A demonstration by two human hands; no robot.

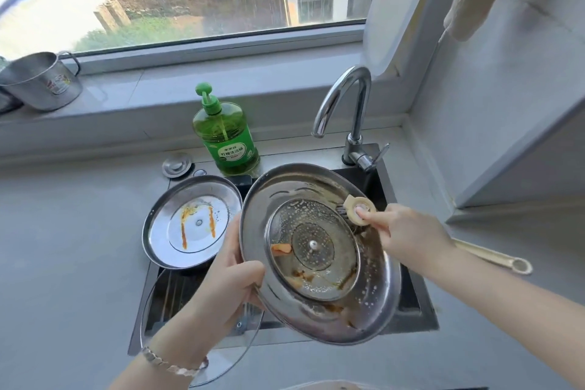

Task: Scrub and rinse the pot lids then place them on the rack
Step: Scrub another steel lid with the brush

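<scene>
My left hand grips the left rim of a large steel pot lid, held tilted over the black sink with its soiled, soapy underside facing me. My right hand holds a cream scrubbing brush against the lid's upper right part. A second steel lid with orange streaks rests on the sink's left side. Below it a glass lid lies over the sink's front left corner, partly hidden by my left arm.
A green dish soap bottle stands behind the sink, with the chrome faucet to its right. A metal bucket sits on the windowsill at left. A cream long-handled utensil lies on the right counter. A drain plug lies behind the sink.
</scene>
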